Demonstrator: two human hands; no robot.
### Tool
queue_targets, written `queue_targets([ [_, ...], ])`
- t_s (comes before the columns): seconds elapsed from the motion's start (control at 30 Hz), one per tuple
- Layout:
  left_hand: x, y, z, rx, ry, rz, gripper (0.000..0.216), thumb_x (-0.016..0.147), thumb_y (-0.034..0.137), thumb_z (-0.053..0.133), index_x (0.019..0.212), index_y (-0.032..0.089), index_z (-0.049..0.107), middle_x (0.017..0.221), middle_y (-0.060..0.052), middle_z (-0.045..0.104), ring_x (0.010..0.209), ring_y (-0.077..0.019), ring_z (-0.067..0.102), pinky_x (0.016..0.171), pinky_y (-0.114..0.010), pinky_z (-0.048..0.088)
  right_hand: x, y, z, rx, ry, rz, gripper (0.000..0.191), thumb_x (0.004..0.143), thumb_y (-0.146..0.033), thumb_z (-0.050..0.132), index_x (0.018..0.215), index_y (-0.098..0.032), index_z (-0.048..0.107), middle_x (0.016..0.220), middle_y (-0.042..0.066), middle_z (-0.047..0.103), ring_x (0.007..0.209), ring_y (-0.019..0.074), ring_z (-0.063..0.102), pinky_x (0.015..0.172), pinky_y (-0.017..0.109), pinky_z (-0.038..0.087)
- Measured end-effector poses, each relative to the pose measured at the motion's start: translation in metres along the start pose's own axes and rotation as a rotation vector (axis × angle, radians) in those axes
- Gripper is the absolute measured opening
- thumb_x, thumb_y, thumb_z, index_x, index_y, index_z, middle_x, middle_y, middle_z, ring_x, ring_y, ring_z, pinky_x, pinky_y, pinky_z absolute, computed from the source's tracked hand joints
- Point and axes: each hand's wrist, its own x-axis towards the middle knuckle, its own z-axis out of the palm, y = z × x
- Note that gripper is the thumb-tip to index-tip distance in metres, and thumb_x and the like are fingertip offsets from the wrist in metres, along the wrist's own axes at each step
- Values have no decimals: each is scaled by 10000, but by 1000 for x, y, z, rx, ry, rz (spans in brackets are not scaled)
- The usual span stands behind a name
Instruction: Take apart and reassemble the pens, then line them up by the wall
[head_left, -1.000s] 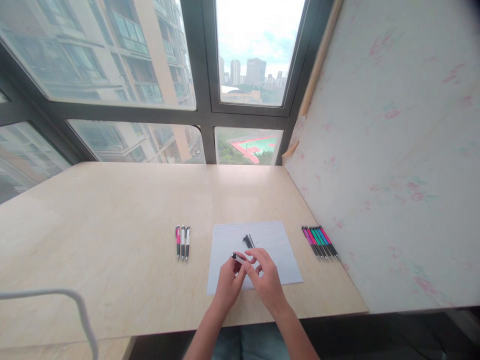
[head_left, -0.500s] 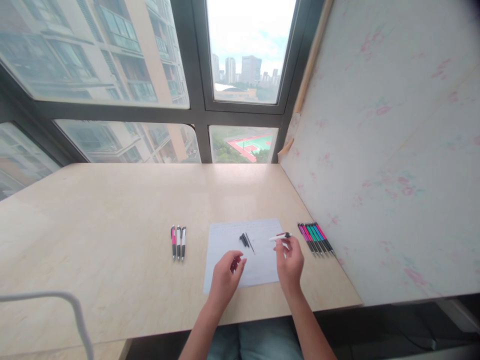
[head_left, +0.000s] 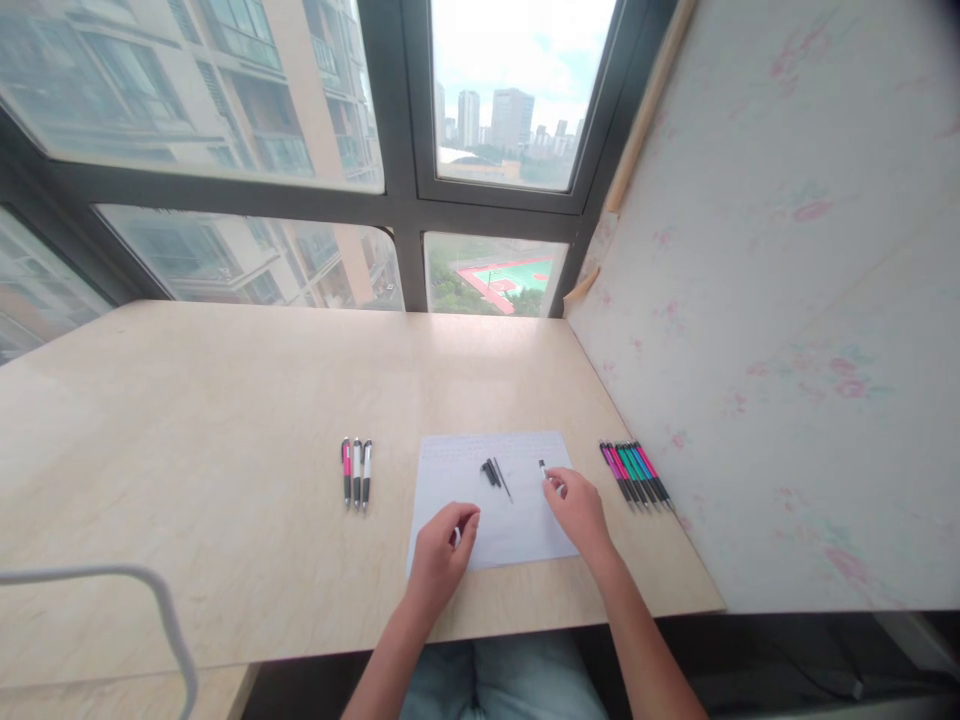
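Note:
My right hand (head_left: 576, 505) pinches a white pen barrel (head_left: 544, 470) between thumb and fingertips over the right side of a white paper sheet (head_left: 450, 470). Only the barrel's dark-tipped far end shows; my fingers cover the rest. Over the paper's lower left, my left hand (head_left: 444, 550) is closed, thumb against curled fingers. Whether anything small is between them is hidden. Between the hands, short black pen parts (head_left: 490, 473) and a thin dark refill (head_left: 503, 481) lie side by side on the sheet.
Left of the paper lie three pens (head_left: 356, 475), one pink and two white, with black grips. Several coloured pens (head_left: 636, 475) lie in a row by the flowered wall (head_left: 810, 330). A grey-white cable or tube (head_left: 161, 590) curves over the table (head_left: 247, 450) at lower left.
My right hand has turned, and the white barrel swung from lying sideways to pointing away from me. My left thumb and fingers have closed together. The view has shifted slightly.

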Motion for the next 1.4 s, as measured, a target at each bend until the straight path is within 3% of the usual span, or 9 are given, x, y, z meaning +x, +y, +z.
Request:
queue_targets([
  [0.17, 0, 0, 1, 7, -24, -5, 145, 901, 272, 505, 890, 198, 629, 764, -19, 673, 648, -145, 595, 600, -253, 461, 7, -12, 16, -143, -26, -70, 231, 837, -276, 500, 944, -191, 687, 823, 50, 677, 739, 184, 619, 701, 279, 440],
  [0.33, 0, 4, -1, -13, -18, -25, 159, 904, 276, 495, 888, 196, 631, 772, -24, 681, 644, -150, 601, 595, -254, 461, 5, -23, 25, -121, 25, -101, 249, 878, -312, 480, 971, -180, 670, 820, 50, 663, 740, 176, 603, 673, 262, 416],
  [0.5, 0, 3, -2, -31, -12, -52, 183, 903, 295, 494, 900, 190, 643, 776, -39, 699, 649, -160, 616, 591, -263, 474, -30, -18, 25, 8, 101, -132, 331, 925, -324, 415, 717, -175, 625, 675, 28, 615, 601, 148, 525, 606, 255, 391],
  [0.67, -1, 1, -1, -27, 10, -59, 198, 899, 310, 496, 879, 187, 649, 759, -41, 703, 645, -164, 624, 590, -264, 481, -59, -14, 22, 55, 147, -184, 355, 924, -314, 424, 618, -189, 551, 564, -12, 504, 525, 128, 438, 533, 241, 352],
  [0.8, -1, 2, -1, -6, 11, -50, 198, 895, 312, 501, 876, 184, 650, 760, -42, 707, 637, -164, 622, 596, -266, 479, -46, -18, 21, -52, 183, -190, 201, 904, -269, 459, 843, -172, 625, 703, 22, 588, 636, 158, 513, 634, 265, 410],
  [0.9, -1, 2, 0, 3, 8, -43, 206, 897, 318, 497, 876, 183, 650, 763, -46, 709, 643, -167, 623, 606, -270, 484, -30, -26, 24, -172, 116, -219, 208, 863, -220, 517, 1041, -167, 611, 887, 63, 629, 841, 200, 566, 721, 284, 433],
  [1.07, 0, 1, -1, 3, 11, -43, 208, 895, 318, 499, 869, 179, 652, 750, -48, 707, 645, -170, 624, 606, -271, 489, -18, -36, 34, -323, 3, -219, 145, 858, -196, 556, 975, -201, 641, 926, 69, 633, 920, 210, 560, 689, 264, 427],
  [1.23, 0, 2, -1, -3, 3, -45, 214, 897, 324, 494, 856, 183, 650, 726, -40, 699, 624, -167, 617, 597, -271, 485, -12, -35, 37, -385, 3, -148, 180, 890, -212, 523, 1022, -192, 643, 876, 71, 662, 858, 209, 594, 626, 261, 390],
  [1.4, 0, 1, -2, 8, -9, -43, 233, 901, 347, 486, 862, 184, 648, 735, -53, 699, 623, -173, 614, 591, -282, 487, -6, -30, 34, -377, -12, -135, 195, 914, -213, 474, 889, -204, 667, 833, 65, 677, 737, 173, 614, 574, 245, 347],
])
